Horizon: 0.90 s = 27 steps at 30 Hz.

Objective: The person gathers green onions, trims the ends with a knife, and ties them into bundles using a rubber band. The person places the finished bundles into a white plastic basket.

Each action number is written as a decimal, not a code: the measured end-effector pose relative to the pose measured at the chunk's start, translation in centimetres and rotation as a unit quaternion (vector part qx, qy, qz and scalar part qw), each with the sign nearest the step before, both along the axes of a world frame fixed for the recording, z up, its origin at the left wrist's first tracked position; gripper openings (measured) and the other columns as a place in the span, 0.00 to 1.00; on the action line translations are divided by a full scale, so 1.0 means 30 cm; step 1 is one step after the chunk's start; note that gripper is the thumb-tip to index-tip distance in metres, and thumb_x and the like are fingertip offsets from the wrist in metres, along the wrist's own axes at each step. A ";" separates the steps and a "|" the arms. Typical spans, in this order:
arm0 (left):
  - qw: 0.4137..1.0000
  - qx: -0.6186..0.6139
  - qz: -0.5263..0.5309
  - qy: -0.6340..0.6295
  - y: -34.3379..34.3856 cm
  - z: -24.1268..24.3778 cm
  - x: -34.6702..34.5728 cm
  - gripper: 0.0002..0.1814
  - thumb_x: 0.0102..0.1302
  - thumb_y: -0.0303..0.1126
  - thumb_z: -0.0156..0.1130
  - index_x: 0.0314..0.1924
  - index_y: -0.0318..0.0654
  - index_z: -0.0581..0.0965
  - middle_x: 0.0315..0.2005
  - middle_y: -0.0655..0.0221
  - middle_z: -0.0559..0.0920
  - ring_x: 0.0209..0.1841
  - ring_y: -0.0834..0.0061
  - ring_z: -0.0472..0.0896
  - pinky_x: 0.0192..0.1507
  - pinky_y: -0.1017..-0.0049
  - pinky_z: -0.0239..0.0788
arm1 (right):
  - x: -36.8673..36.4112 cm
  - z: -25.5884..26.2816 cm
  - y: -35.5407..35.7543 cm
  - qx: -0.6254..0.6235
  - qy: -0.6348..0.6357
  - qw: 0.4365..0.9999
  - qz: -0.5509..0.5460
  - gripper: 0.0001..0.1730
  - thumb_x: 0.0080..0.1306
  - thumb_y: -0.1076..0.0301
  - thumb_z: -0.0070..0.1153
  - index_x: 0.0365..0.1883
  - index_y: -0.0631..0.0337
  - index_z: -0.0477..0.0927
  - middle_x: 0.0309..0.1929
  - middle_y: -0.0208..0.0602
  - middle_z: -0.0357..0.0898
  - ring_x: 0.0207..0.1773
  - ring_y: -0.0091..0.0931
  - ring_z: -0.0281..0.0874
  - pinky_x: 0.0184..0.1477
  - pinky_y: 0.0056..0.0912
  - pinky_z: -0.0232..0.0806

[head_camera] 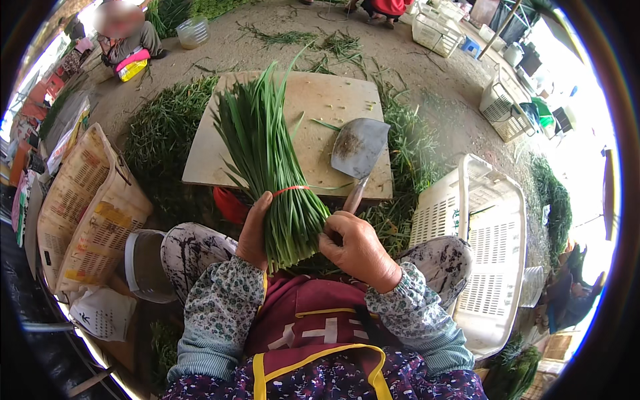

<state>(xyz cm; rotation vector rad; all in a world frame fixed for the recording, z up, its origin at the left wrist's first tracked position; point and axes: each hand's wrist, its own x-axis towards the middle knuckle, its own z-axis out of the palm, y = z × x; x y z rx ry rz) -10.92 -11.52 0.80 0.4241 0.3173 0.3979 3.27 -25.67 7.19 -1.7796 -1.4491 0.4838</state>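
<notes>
A thick bundle of green Chinese chives (pixel 280 165) slants over my lap, its cut ends towards me and its leaf tips over the board. A red tie (pixel 291 189) runs around it near the lower third. My left hand (pixel 255 230) grips the bundle from the left, thumb up along the stems. At the right side of the stem ends, my right hand (pixel 357 245) has its thumb and forefinger pinched together; whether they hold a stem is hidden. Beyond it, a broad-bladed cleaver (pixel 360 147) rests on the pale cutting board (pixel 310 90), handle towards me.
Cut leaves (pixel 165 125) lie heaped around the board. A white plastic crate (pixel 492 265) stands at my right, a stained crate (pixel 95 215) and a clear bucket (pixel 147 265) at my left. A seated person (pixel 130 42) is at far left; another person in red (pixel 387 7) is at the back.
</notes>
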 end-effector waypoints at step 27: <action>0.996 -0.030 0.077 -0.022 0.014 0.019 -0.013 0.35 0.74 0.57 0.44 0.65 0.34 0.68 0.57 0.56 0.79 0.56 0.56 0.80 0.61 0.55 0.72 | 0.039 0.000 -0.138 -0.061 0.175 0.961 0.204 0.06 0.60 0.73 0.60 0.34 0.67 0.80 0.32 0.47 0.78 0.37 0.42 0.78 0.41 0.38 0.71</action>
